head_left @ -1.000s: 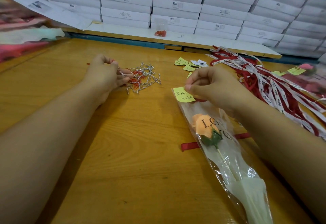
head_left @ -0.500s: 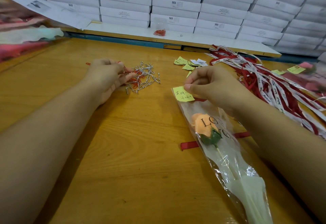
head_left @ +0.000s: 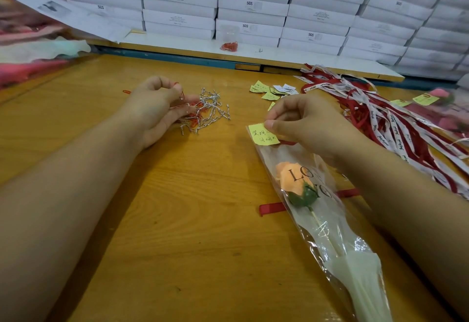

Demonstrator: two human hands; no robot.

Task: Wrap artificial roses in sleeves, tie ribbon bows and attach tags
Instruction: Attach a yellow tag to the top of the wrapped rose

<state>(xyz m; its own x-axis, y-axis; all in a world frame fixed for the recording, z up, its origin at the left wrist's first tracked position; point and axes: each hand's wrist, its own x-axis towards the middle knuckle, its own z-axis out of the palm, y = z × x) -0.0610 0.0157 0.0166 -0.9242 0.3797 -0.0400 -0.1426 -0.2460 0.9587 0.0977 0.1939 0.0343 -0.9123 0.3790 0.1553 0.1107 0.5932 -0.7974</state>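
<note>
Wood, varnished orange-brown with visible grain, forms the flat tabletop (head_left: 203,245). A tapered clear cellophane sleeve (head_left: 330,240), crinkled and glossy with black printed lettering, lies on it at the right, wide mouth away from the person. Inside it rests a peach artificial rose (head_left: 288,180) with a green calyx and a thin pale stem; the sleeve's narrow lower part is frosted white. A flat red ribbon strip (head_left: 272,208) runs crosswise under the sleeve, just below the bloom.

The right hand (head_left: 307,125) has its fingers curled. Thumb and fingertips pinch a small yellow paper tag (head_left: 261,136), rectangular and handwritten, against the sleeve's top edge.

The left hand (head_left: 154,111) is curled at a loose pile of silver and red wire paper clips (head_left: 208,111). Its thumb and fingertips pinch a small red clip (head_left: 182,94) just above the pile.

Further yellow and white paper tags (head_left: 271,90) lie scattered behind the right hand. A tangled heap of red and white printed ribbons (head_left: 393,123) spreads along the right side. Flat white cardboard boxes (head_left: 253,4) are stacked in even rows at the back.
</note>
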